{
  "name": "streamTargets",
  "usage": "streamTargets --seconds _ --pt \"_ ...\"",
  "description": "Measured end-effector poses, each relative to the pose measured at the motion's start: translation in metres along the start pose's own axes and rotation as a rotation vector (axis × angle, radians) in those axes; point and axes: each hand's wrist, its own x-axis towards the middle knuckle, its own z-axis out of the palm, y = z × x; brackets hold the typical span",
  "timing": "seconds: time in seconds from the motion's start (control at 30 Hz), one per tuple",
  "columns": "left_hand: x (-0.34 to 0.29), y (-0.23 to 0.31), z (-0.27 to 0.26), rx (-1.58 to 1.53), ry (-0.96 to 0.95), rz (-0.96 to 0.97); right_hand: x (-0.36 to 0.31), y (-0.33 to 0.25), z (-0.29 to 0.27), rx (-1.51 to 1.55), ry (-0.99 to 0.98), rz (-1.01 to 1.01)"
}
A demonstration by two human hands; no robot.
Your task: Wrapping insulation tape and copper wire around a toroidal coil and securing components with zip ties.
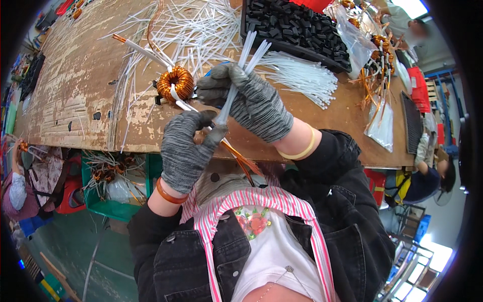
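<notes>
Between my gloved hands is a small bundle of white cable ties (230, 104). My right hand (254, 100) is closed round its middle, with the loose tips sticking up past the fingers. Lower down, my left hand (186, 148) pinches the bundle's near end between thumb and fingers. A copper-wound ring coil (184, 89) rests on the table just left of my right hand. Its white-sleeved leads stretch up to the left and down to the right, passing by my left hand. Bare copper strands (241, 157) hang over the table's near edge. A blue bit behind my right fingers is mostly hidden.
Loose white ties or strips (193, 30) are strewn across the worn wooden table (65, 95). A black tray (322, 59) of small black blocks stands at the back, beside a pile of cable ties (302, 80). A green crate (108, 209) holds more coils. Other people work at both sides.
</notes>
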Motion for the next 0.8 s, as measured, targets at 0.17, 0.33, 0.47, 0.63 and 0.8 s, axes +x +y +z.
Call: streamTargets --seconds 0.17,0.33,0.47,0.63,0.8 --pt "0.000 -0.009 -0.007 -0.042 -0.001 -0.054 0.006 0.006 -0.002 0.024 -0.063 -0.027" --pt "-0.001 -0.018 -0.015 0.022 0.141 -0.008 0.009 0.002 -0.005 -0.396 0.022 -0.026" --pt "0.000 -0.025 -0.022 0.060 0.217 0.044 0.012 -0.009 0.004 -0.670 0.022 0.198" --pt "-0.008 -0.039 -0.016 -0.122 0.292 -0.198 0.034 -0.002 -0.024 -0.780 0.133 0.193" --pt "-0.020 -0.062 0.002 0.044 0.058 -0.314 0.039 0.027 -0.041 -0.923 0.119 0.321"
